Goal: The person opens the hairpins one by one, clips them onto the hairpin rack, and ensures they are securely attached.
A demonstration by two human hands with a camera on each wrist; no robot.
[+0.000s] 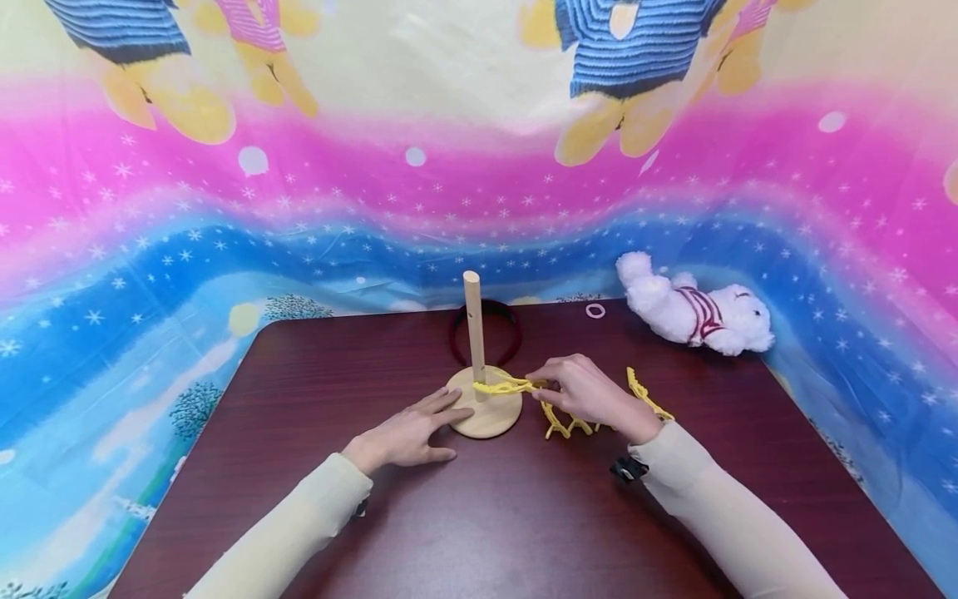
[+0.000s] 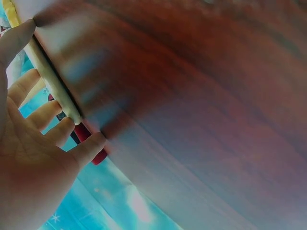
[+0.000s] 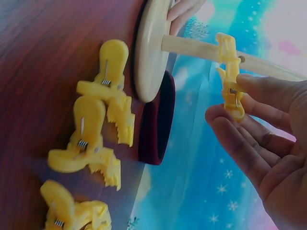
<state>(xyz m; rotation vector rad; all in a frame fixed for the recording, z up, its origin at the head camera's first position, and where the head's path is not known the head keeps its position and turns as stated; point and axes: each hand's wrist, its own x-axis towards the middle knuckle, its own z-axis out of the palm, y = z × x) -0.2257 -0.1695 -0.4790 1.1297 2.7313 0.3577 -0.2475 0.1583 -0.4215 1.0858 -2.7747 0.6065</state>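
Between thumb and fingers, my right hand (image 1: 591, 391) pinches the end of a yellow plastic clothespin (image 3: 231, 72). The clothespin's far end overlaps the wooden post (image 1: 476, 333) in the head and right wrist views. This post stands upright on a round wooden base (image 1: 490, 420). My left hand (image 1: 404, 428) has its fingers spread, with fingertips at the left edge of the base. Several more yellow clothespins (image 3: 88, 129) lie on the table below my right hand. In the head view that hand partly hides them.
Behind the post is a dark red velvety band (image 3: 158, 124). A small pale ring (image 1: 595, 311) lies near the table's back edge. At the back right, a white plush toy (image 1: 692, 312) in a striped top lies on its side. Patterned cloth (image 1: 374, 191) surrounds the table (image 1: 449, 524).
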